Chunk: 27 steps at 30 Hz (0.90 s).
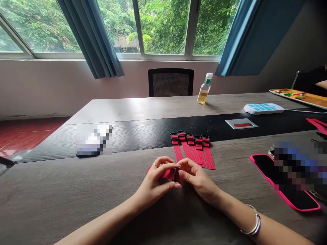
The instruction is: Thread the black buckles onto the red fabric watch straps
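Near the middle of the table, my left hand (156, 179) pinches a black buckle (176, 174) between thumb and fingers. A red webbing strap (167, 174) runs through it and extends left behind my left fingers. On the other side, my right hand (200, 182) is closed on the same strap at the buckle, its thumb and fingertips pressed together. My fingers hide part of the strap and of the buckle. Just beyond my hands, several finished-looking red straps (198, 151) with black buckles at their far ends lie side by side.
A pink-edged phone (304, 200) and a blurred pile lie at the right. Farther back are a flat card with a red patch (241, 124), a white power strip (264, 109), a bottle (203, 93) and an orange tray (311, 98). A blurred item (94, 141) lies left.
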Each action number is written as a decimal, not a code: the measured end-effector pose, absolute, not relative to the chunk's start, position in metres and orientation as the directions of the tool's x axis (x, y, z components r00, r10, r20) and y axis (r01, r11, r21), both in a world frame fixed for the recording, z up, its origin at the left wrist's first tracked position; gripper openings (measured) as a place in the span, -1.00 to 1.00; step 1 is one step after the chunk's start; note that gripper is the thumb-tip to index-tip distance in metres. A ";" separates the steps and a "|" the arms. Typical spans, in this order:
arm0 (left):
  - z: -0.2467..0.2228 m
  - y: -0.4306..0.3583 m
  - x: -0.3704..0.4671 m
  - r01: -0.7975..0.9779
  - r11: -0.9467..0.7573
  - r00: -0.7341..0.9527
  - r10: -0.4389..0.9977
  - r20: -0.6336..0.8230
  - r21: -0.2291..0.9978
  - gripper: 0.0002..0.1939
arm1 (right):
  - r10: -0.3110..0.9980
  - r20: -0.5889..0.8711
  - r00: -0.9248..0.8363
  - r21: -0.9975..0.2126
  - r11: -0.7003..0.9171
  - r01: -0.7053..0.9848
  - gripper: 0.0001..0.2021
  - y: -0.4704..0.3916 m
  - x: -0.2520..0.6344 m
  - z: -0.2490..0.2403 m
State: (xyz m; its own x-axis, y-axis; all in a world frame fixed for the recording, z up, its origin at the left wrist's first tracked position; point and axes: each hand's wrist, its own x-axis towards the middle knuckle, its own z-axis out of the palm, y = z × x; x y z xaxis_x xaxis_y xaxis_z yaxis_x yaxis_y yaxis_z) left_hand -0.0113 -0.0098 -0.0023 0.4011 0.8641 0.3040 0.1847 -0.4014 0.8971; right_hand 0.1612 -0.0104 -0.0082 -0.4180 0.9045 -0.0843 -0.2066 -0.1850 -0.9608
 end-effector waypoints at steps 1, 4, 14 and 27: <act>-0.002 -0.009 -0.012 0.170 -0.378 0.403 0.869 0.286 0.910 -0.62 | 0.905 -0.077 -0.418 -0.964 -0.175 -0.201 -0.61 -0.011 0.162 -0.008; -0.004 -0.008 -0.011 0.083 -0.236 0.412 0.893 0.182 0.968 -0.54 | 0.903 -0.062 -0.425 -0.976 -0.144 -0.163 -0.64 -0.011 0.163 -0.005; 0.002 -0.010 -0.016 0.160 -0.286 0.521 0.837 0.166 0.945 -0.61 | 0.927 0.145 -0.345 -0.983 0.175 0.059 -0.76 -0.009 0.168 -0.001; 0.003 -0.007 -0.018 0.027 -0.044 0.559 0.829 0.021 0.999 -0.67 | 0.753 0.526 -0.394 -0.753 0.628 0.196 -0.75 -0.010 0.173 0.001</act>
